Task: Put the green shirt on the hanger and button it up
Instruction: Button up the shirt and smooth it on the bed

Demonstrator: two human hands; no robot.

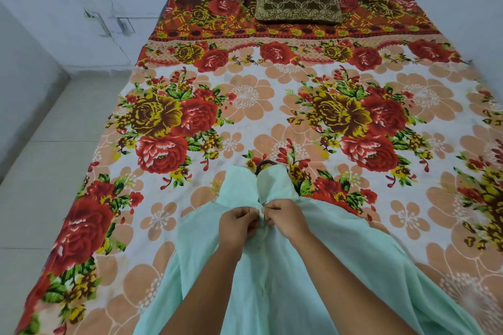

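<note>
My left hand (pixel 236 226) and right hand (pixel 285 219) pinch the green shirt's (pixel 326 266) front edges below the collar (pixel 236 185); I'd tension 1 edge, easing the button through.

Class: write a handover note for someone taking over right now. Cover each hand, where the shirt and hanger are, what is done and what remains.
Left hand: fingers pinch one front edge of the green shirt, just below the collar.
Right hand: pinches the opposite edge, meeting the left.
The shirt lies front up on the bed; the hanger shows only its hook, at the collar.
Done: hanger is in.
Left: fasten the button at the hands; the lower buttons cannot be confirmed.
</note>
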